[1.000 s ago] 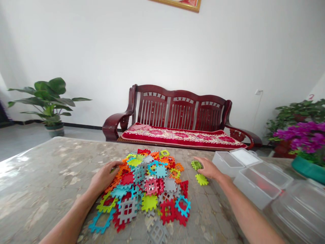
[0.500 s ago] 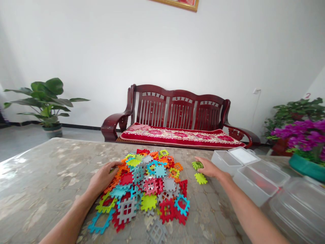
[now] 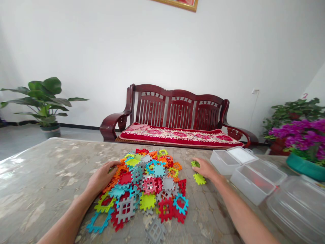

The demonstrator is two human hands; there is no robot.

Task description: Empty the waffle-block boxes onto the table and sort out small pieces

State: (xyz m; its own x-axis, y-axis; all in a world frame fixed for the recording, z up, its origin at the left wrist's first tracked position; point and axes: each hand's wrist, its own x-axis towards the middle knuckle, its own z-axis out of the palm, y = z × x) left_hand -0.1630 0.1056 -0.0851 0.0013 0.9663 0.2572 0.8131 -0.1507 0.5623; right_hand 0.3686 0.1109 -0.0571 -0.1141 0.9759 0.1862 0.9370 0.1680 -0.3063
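A heap of plastic interlocking puzzle tiles (image 3: 138, 174) with notched edges lies on the table, in red, orange, blue, lime green and grey. Some are solid squares, others have window-like or round cutouts. My left hand (image 3: 101, 176) rests at the heap's left edge, thumb and fingers apart, fingertips touching orange tiles; a bit of green shows between them. To the right of the heap, my right hand (image 3: 205, 168) lies low with thumb and fingers spread around a small green tile (image 3: 195, 163), partly covering it. A lime tile (image 3: 199, 179) sits just below that hand.
Clear plastic boxes (image 3: 254, 183) and a transparent lid (image 3: 294, 210) stand at the right of the cloth-covered table (image 3: 50, 183). Beyond them is a teal pot (image 3: 304, 166) with purple flowers. A dark red wooden bench (image 3: 177, 112) stands behind the table, a potted plant (image 3: 49, 101) at the left.
The whole view has shifted slightly, so everything appears a little further left. Both hands keep the same places beside the tiles.
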